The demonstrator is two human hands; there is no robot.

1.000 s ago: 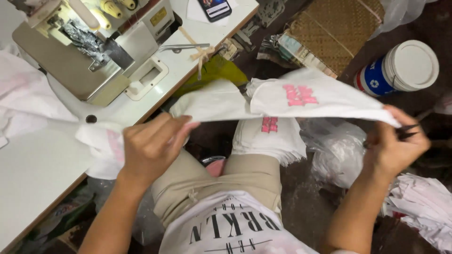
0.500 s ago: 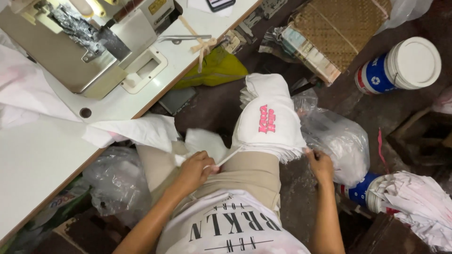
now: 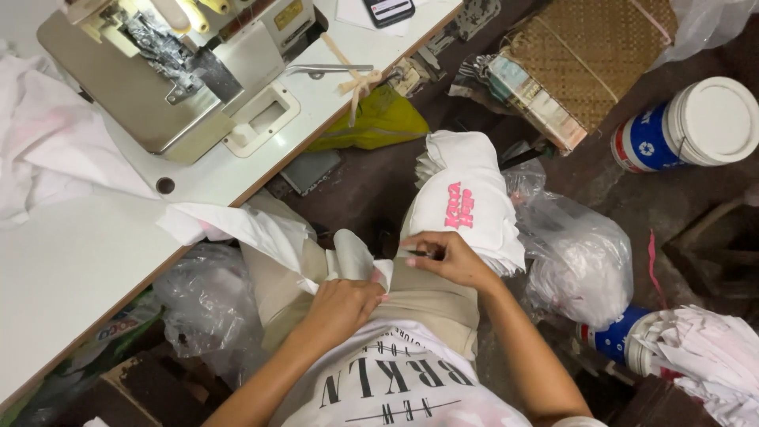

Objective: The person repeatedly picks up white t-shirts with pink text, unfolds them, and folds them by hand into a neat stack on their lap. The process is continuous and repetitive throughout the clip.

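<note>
Left hand point(image 3: 340, 304) grips one white cloth piece point(image 3: 261, 233); right hand point(image 3: 447, 257) pinches perhaps a thin tool beside one stack point(image 3: 470, 205).

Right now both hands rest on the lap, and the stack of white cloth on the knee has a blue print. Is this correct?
Not quite: the head view shows the print on the stack is pink. Both hands, left and right, are on the lap.
</note>
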